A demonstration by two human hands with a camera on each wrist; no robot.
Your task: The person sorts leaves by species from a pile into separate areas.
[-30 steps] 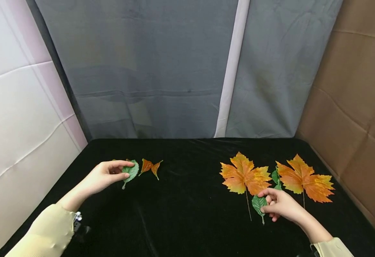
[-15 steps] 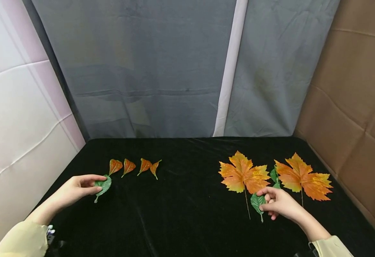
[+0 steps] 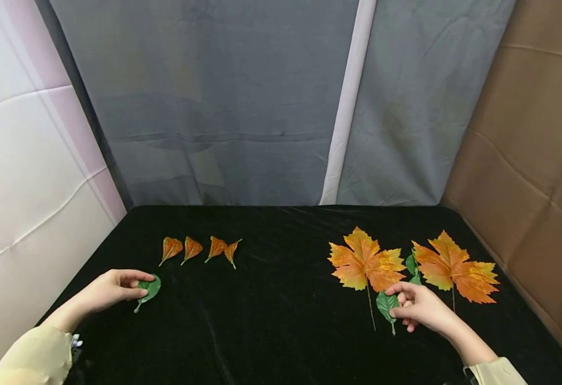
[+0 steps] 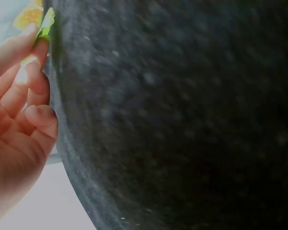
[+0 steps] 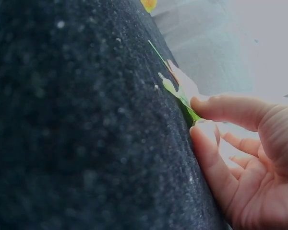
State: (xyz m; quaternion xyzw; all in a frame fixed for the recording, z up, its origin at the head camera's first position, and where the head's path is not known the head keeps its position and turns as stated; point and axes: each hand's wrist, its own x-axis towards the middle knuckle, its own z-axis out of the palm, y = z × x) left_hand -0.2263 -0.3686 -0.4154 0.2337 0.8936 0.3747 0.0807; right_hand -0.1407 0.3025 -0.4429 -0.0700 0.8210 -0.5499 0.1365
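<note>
- left hand (image 3: 112,291): its grip pinches a small green leaf (image 3: 148,289) between thumb and forefinger, low over the near-left part of the desk (image 3: 281,331). the left wrist view shows the leaf edge held at the fingertips (image 4: 36,67), right at the cloth.
- right hand (image 3: 420,307): its grip pinches a second green leaf (image 3: 385,305) at its right edge. the leaf lies flat on the desk, just below the left of two large orange maple leaves (image 3: 364,263). the right wrist view shows the thumb and forefinger closed on the thin edge of the leaf (image 5: 180,96).
- handling, judged: both green leaves look thin, light, soft and limp, likely fabric or plastic. they should bend instead of breaking but may slide on the velvety cloth. the stem end or the blade edge looks the soundest place to take hold.
- position: each leaf projects inward from its hand, with the stalk pointing toward the person.
- surroundings: four small orange leaves (image 3: 191,249) lie in a row beyond the left hand, apart from it. a second large maple leaf (image 3: 454,266) lies beyond the right hand, with more green leaves (image 3: 412,265) between the two maples.
</note>
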